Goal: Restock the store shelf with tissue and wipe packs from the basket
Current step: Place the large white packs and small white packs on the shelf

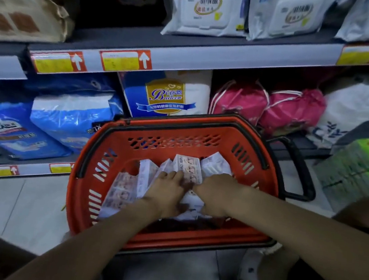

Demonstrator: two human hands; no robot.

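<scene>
A red plastic basket [203, 130] with black handles stands on the floor in front of the shelves. Inside lie several small white and pink tissue packs [188, 164]. My left hand [168, 191] and my right hand [215, 193] are both down in the basket, side by side, fingers curled around the packs in the middle. Their fingertips are hidden among the packs. White wipe packs [204, 10] stand on the upper shelf [189, 54].
The lower shelf holds blue diaper packs [65, 116], a blue and white Baileen pack [165, 95], pink drawstring bags [268, 108] and a white bag. Green tissue bundles [366, 166] are stacked on the right. My knees frame the tiled floor in front.
</scene>
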